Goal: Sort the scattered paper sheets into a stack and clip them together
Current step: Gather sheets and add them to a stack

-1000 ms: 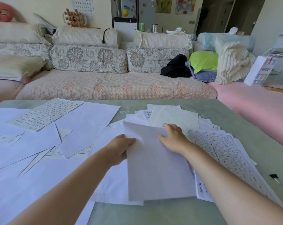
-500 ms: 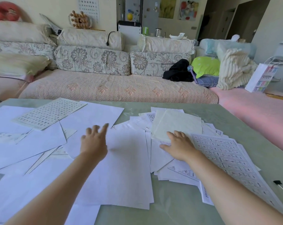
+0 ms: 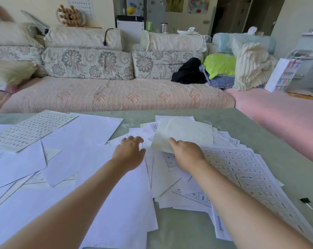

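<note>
Several white paper sheets lie scattered over the green table [image 3: 241, 133]. A cream sheet [image 3: 184, 132] tops the right-hand pile, and its near edge is lifted by my right hand [image 3: 186, 155], which pinches it. My left hand [image 3: 129, 151] hovers just left of it with fingers loosely spread over a blank sheet [image 3: 116, 191]. A printed grid sheet [image 3: 241, 171] lies to the right under my right forearm. Another grid sheet [image 3: 28, 130] lies at the far left. A small black binder clip [image 3: 305, 201] sits near the table's right edge.
A floral sofa [image 3: 98, 97] with cushions stands right behind the table. A pink-covered seat [image 3: 286, 112] borders the table's right side. A paper bag [image 3: 283, 74] stands at the back right. Bare tabletop shows at the far right and the near middle.
The blank sheet held in both hands was laid down on the left pile. My left hand then moved right toward the cream sheet, whose near edge my right hand has lifted.
</note>
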Available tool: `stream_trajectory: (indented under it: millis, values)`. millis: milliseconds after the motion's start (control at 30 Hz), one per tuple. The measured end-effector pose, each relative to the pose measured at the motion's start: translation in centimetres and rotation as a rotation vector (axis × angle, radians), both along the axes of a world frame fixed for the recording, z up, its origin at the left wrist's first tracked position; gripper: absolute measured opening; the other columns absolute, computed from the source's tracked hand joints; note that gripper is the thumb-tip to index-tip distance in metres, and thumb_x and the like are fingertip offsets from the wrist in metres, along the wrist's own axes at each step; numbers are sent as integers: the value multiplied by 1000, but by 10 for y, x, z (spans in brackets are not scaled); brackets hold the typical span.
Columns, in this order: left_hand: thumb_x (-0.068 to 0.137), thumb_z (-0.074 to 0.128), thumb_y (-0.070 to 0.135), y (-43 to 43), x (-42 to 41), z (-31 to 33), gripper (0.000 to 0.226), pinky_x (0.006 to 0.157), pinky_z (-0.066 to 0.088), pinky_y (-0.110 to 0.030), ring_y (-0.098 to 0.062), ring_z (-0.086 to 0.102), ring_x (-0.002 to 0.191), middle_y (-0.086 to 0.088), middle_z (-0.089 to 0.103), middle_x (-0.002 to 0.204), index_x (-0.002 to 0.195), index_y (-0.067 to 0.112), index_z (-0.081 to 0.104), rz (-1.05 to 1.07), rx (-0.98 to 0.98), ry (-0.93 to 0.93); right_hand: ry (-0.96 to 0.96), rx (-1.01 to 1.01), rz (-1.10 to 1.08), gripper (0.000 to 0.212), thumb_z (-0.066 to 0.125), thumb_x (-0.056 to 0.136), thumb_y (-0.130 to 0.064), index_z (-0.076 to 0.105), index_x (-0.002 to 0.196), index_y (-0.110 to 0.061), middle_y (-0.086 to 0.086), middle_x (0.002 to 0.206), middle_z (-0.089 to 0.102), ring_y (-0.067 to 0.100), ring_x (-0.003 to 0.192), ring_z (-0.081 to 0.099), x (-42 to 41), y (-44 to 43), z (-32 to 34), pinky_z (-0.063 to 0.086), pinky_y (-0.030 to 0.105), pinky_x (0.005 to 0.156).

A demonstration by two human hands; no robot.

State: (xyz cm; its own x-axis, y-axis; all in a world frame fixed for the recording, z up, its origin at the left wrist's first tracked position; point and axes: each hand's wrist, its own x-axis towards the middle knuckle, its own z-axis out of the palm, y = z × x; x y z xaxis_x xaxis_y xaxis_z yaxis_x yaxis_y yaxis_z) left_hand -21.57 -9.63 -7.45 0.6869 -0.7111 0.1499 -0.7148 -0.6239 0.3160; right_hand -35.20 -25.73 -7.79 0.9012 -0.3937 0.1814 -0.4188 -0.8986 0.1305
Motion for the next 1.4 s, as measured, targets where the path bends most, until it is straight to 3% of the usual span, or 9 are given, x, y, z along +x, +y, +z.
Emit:
stream_trajectory:
  millis: [133, 333, 533, 733, 867, 967, 1067, 1167, 1400]
  values:
    - [96, 45, 47, -50, -4, 12, 51, 99, 46, -38, -26, 53, 121, -4, 56, 133, 137, 18, 46, 98, -242, 371, -188, 43, -22, 39, 50, 77, 7, 59, 110, -11, 8, 91, 69, 34, 85, 67, -4, -12, 1, 38, 32, 58]
    - [88, 45, 70, -72, 10, 27, 66, 81, 57, -48, -36, 68, 98, -16, 66, 112, 114, 10, 57, 237, -770, 1481, -410, 124, 269, 46, 52, 84, -8, 69, 121, -29, 1, 100, 75, 28, 90, 69, -13, -21, -5, 54, 34, 69]
    - [91, 65, 8, -43, 20, 7, 35, 57, 59, -32, -23, 67, 85, -12, 69, 105, 125, 2, 57, 298, -436, 1251, -293, 221, 383, 45, 51, 74, -15, 75, 108, -29, -8, 104, 75, 23, 97, 67, -23, -5, -11, 54, 32, 77]
    - [79, 76, 2, 4, 30, 0, 36, 80, 57, -49, -32, 68, 91, -13, 70, 107, 112, 8, 63, 401, -535, 1028, 6, 627, 169, 71, 67, 79, -63, 48, 143, -39, -11, 150, 42, 10, 141, 30, -25, 12, 5, 24, 30, 118]
    - [87, 64, -3, 49, 24, 11, 32, 71, 54, -39, -29, 66, 91, -14, 67, 111, 118, 4, 59, 319, -811, 1151, -368, 630, -103, 20, 55, 91, -40, 66, 102, -26, 0, 113, 61, 20, 110, 53, -19, 17, 4, 45, 33, 94]
    - [90, 60, -2, 86, 18, 17, 29, 77, 54, -42, -30, 66, 100, -15, 69, 115, 119, 2, 61, 239, -874, 1246, -493, 820, -382, 39, 48, 89, -43, 59, 73, -9, 2, 70, 64, 21, 64, 58, -10, 27, 19, 45, 29, 59]
    - [94, 54, -1, 119, 13, 20, 21, 79, 54, -42, -25, 71, 91, -11, 74, 104, 111, 6, 63, 165, -852, 1288, -485, 1360, -544, 57, 54, 91, -58, 61, 95, -1, 20, 82, 73, 28, 60, 66, 2, 41, 29, 50, 28, 50]
    - [93, 53, -1, 143, 14, 17, 23, 81, 53, -44, -25, 72, 89, -11, 74, 102, 114, 5, 63, 161, -850, 1304, -605, 1746, -577, 34, 60, 95, -41, 54, 111, -11, 19, 92, 68, 30, 70, 66, 12, 49, 22, 54, 35, 61]
    - [87, 61, -3, 163, 15, 8, 29, 76, 57, -39, -30, 70, 95, -17, 72, 108, 116, 2, 62, 169, -714, 1308, -723, 1565, -606, 21, 73, 81, -19, 71, 97, -6, 11, 90, 75, 28, 80, 72, 19, 53, 7, 56, 37, 66]
